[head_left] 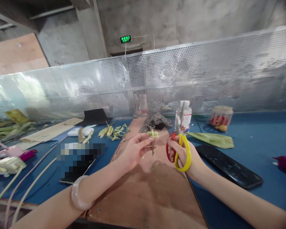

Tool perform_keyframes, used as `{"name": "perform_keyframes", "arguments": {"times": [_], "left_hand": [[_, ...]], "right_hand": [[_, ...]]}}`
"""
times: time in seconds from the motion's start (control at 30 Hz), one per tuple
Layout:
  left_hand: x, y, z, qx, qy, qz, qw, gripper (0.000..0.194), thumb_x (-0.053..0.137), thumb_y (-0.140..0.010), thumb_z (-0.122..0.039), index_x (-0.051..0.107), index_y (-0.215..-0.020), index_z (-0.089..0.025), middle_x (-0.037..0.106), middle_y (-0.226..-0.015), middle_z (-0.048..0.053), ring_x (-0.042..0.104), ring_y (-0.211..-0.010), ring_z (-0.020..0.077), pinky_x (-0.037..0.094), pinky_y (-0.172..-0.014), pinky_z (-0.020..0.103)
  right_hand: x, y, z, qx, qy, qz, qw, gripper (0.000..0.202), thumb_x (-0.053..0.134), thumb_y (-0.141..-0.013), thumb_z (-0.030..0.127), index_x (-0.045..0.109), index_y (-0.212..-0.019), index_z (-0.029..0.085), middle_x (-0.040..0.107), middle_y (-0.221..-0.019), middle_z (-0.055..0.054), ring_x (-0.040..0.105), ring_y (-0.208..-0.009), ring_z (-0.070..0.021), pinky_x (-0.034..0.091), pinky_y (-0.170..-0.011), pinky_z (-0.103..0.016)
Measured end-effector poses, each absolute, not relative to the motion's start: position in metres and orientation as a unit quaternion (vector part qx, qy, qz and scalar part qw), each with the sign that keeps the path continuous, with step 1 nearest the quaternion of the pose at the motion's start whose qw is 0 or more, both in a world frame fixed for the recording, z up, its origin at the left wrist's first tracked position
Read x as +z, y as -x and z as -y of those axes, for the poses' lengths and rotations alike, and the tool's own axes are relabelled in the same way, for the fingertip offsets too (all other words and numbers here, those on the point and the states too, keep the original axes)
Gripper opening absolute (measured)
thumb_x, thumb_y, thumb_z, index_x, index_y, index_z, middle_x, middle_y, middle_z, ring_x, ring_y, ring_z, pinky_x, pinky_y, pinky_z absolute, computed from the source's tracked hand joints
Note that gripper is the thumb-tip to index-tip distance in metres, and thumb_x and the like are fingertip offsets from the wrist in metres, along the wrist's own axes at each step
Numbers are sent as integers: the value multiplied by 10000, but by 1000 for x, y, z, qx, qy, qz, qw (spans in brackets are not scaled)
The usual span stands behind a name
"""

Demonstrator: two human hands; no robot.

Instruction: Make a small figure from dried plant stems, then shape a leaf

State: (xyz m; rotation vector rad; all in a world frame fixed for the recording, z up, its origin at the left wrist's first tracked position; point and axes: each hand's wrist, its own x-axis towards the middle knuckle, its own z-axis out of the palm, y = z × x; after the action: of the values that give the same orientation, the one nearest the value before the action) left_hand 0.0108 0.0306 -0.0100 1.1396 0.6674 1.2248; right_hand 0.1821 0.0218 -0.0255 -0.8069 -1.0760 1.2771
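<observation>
My left hand [137, 148] pinches a small cross-shaped piece [153, 134] that looks made of green and pale plant strips, with a thin green stem hanging below it. My right hand [184, 152] is closed around a pair of scissors [185, 159] with one yellow and one red handle loop. The scissor blades point upward and pass in front of a white bottle. Both hands are raised over a brown wooden board [157, 187], a short gap between them.
Behind the hands lie a bundle of grey cord [154, 121], a white bottle [187, 116] and a plastic jar [221, 116]. A green husk [212, 140] and a dark phone [228, 165] are on the right. Cut plant pieces [113, 131] lie left; a perforated metal screen [105, 82] stands behind.
</observation>
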Motion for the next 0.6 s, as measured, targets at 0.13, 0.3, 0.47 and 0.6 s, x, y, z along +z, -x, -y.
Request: {"name": "perform_keyframes", "arguments": {"times": [0.13, 0.3, 0.47, 0.6], "left_hand": [[-8, -11, -29, 530, -493, -288, 627, 245, 714, -739, -190, 642, -970, -149, 694, -1002, 90, 661, -855, 169, 501, -860, 356], [-8, -10, -31, 537, -473, -284, 638, 230, 714, -730, -164, 667, -956, -153, 704, -951, 69, 671, -859, 171, 512, -858, 328], [-4, -8, -34, 551, -463, -277, 637, 226, 701, -738, -146, 676, -963, -150, 703, -967, 62, 674, -862, 158, 518, -860, 293], [-3, -9, -33, 544, -470, -275, 639, 217, 694, -744, -148, 676, -960, -149, 705, -951, 64, 670, -872, 157, 516, -853, 281]], "right_hand": [[-28, -182, -22, 561, 345, 474, 584, 301, 655, -727, 400, 418, -687, 219, 454, -420, 88, 412, -319, -77, 338, -343, -201], [-38, -182, -31, 577, 348, 463, 576, 346, 679, -687, 425, 394, -719, 232, 452, -407, 93, 419, -315, -93, 332, -322, -203], [-41, -182, -29, 574, 353, 508, 537, 331, 677, -697, 426, 423, -767, 226, 449, -419, 94, 420, -333, -88, 344, -335, -196], [-34, -179, -19, 557, 367, 536, 518, 322, 683, -701, 401, 425, -769, 220, 457, -459, 99, 409, -322, -73, 350, -338, -204]]}}
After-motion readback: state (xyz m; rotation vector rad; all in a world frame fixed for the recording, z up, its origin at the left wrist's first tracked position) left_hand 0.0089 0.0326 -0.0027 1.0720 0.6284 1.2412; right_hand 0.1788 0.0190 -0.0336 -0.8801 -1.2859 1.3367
